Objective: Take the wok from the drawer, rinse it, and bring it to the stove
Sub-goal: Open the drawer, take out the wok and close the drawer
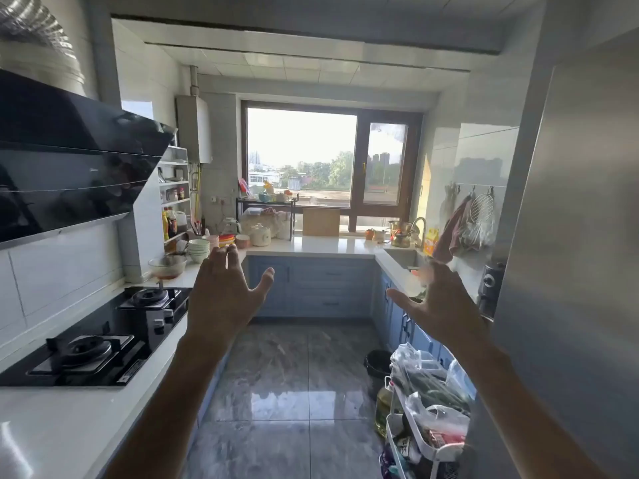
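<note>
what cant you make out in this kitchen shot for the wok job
Head view only:
- The wok: nowhere in view. The blue drawers are closed, so their contents are hidden.
- The sink: its bottom is hidden behind the counter edge.
- The right hand: its fingertips are motion-blurred.
- The bottles on the far shelf: labels too small to read.

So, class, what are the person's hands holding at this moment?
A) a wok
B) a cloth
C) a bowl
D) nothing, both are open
D: the left hand and the right hand are raised in the air with fingers spread and nothing in them.
</note>
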{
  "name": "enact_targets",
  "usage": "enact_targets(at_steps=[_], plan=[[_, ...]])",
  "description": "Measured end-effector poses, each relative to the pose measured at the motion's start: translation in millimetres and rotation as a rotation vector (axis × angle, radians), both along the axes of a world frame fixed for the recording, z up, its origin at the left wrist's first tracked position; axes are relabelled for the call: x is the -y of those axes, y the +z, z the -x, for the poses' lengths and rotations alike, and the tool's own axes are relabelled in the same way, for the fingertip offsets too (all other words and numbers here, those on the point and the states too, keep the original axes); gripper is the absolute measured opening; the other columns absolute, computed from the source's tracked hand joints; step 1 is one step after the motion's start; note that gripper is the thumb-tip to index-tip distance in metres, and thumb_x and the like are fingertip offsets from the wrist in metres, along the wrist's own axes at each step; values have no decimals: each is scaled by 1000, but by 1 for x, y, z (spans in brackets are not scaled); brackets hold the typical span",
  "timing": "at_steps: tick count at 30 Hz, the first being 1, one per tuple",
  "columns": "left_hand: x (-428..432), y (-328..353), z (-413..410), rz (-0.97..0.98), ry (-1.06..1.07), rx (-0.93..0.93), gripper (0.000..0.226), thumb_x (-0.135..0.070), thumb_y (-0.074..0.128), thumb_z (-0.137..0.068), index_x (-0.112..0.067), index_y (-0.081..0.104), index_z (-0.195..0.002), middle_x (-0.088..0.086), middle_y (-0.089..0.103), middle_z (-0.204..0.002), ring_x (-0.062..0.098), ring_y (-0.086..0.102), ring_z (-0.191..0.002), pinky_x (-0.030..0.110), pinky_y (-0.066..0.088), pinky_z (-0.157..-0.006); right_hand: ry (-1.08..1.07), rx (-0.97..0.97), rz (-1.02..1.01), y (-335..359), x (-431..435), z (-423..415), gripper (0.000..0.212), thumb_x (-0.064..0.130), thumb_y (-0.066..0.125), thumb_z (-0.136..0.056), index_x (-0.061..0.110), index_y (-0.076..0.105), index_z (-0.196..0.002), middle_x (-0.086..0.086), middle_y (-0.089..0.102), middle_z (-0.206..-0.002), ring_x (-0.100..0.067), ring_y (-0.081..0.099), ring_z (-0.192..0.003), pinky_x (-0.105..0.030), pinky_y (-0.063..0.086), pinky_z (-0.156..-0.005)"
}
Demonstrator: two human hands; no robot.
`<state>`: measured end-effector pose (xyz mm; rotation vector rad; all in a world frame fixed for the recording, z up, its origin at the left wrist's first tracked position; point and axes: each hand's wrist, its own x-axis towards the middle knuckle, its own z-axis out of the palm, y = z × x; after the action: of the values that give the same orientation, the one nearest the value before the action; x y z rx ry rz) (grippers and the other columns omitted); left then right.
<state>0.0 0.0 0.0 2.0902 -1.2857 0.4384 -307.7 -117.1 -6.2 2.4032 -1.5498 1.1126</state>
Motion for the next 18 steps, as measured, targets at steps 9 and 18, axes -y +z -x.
enact_targets(at_steps=[9, 18], plan=[[41, -11, -31, 20, -44, 4, 89, -65, 46, -93, -6, 27, -156, 16, 31, -163, 30, 28, -151, 42, 23, -123, -18, 65, -57, -19, 28, -34, 90, 60, 73, -81, 5, 44, -146, -14, 57, -141, -31, 54, -130, -45, 45, -110], [144, -33, -44, -8, -72, -15, 90, -66, 46, -93, -9, 22, -158, 11, 25, -166, 26, 24, -154, 40, 20, -124, -21, 90, -113, -47, 121, -54, 100, 61, 71, -82, 5, 32, -156, -14, 42, -160, -29, 40, -148, -39, 31, -120]])
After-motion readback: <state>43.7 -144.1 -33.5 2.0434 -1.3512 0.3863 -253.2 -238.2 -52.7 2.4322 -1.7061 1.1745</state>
